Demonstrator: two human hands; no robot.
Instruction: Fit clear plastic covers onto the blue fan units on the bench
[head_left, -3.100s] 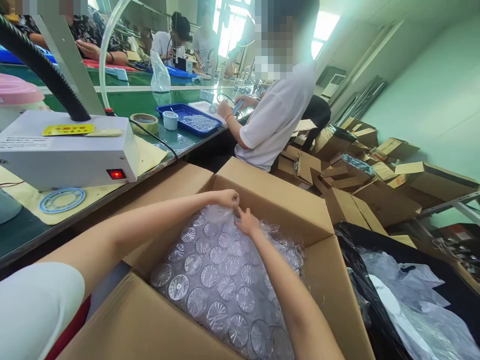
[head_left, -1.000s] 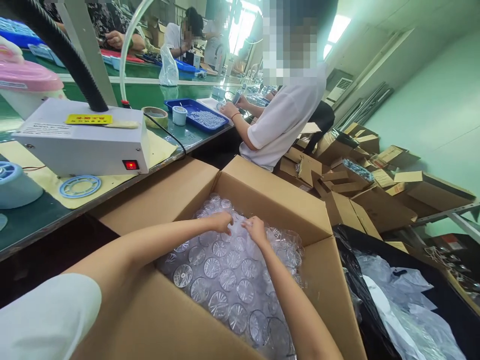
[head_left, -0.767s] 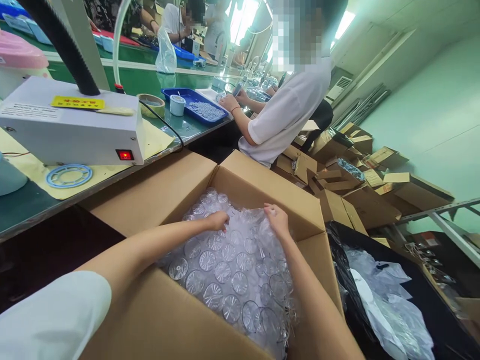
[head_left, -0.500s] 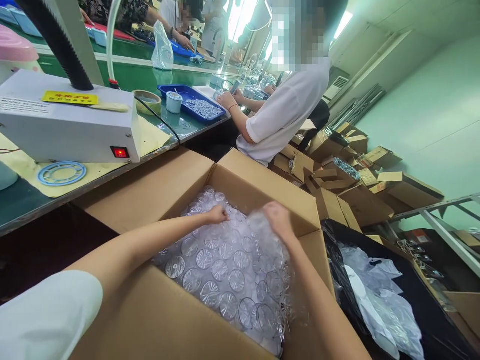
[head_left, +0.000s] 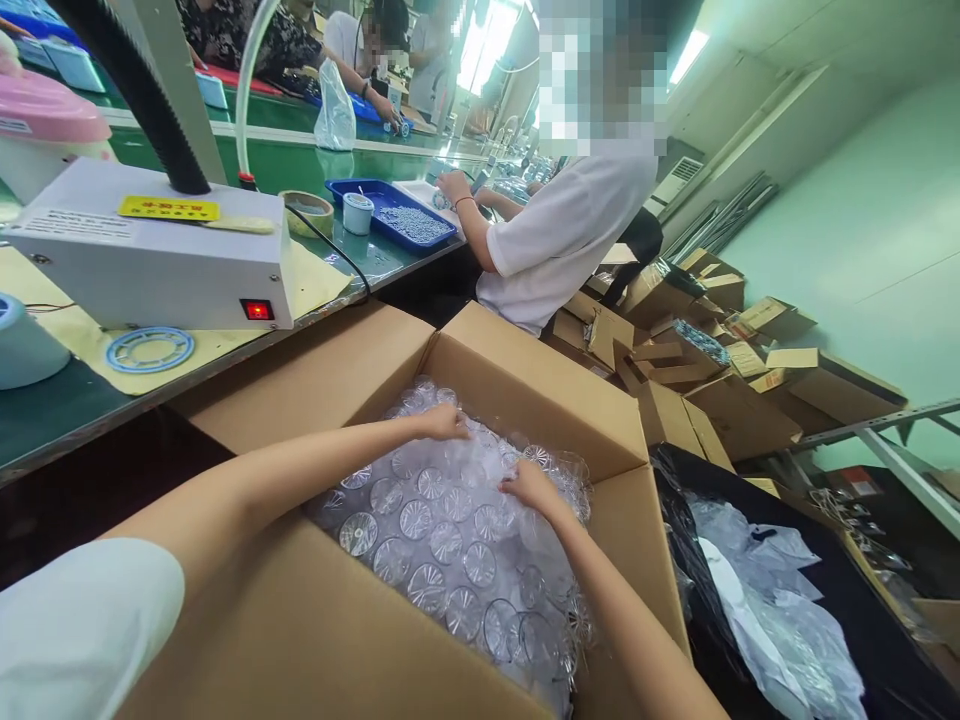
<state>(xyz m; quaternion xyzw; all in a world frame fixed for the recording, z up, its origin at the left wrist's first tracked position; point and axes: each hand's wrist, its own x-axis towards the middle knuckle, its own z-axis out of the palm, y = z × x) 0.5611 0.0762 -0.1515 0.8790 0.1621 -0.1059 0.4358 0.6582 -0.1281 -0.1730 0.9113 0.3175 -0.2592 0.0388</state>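
Observation:
A large cardboard box [head_left: 536, 385] stands open in front of me. It is filled with many clear round plastic parts [head_left: 426, 585] with ray-like lines, lying in rows under or among clear plastic film [head_left: 484, 460]. My left hand [head_left: 444, 422] is over the far part of the box, fingers closed on the film. Lower and to the right, my right hand [head_left: 531, 485] has its fingers pinched on the film as well. The exact edge each hand grips is hard to make out.
A white machine [head_left: 157, 250] with a lit red switch stands on the green bench at left, beside a blue ring [head_left: 150, 350]. A blue tray [head_left: 409, 220] holds small beads. A co-worker [head_left: 570, 230] sits beyond the box. Plastic bags [head_left: 780, 610] lie at right.
My right hand has come down and left from the box's right side, and the film it had raised now lies lower. My left hand has shifted slightly right.

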